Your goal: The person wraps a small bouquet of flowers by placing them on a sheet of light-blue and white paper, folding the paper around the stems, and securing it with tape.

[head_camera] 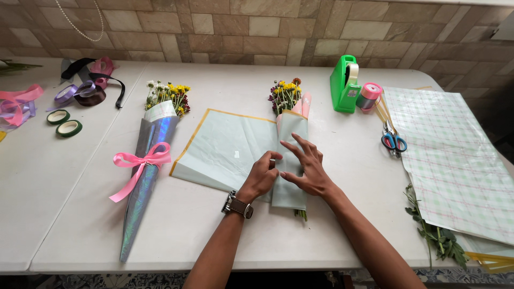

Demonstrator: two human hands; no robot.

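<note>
On wrapped bouquet (290,160), right hand (306,170) spread flat, left hand (261,177) pinching paper.

We press both hands, left hand (262,176) and right hand (306,167), onto the pale green wrapping paper (230,150) around the small bouquet (286,95), mid-table (214,235).

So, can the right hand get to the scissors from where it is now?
Probably yes: the right hand rests on the wrapped bunch, and bare table lies between it and the scissors.
</note>
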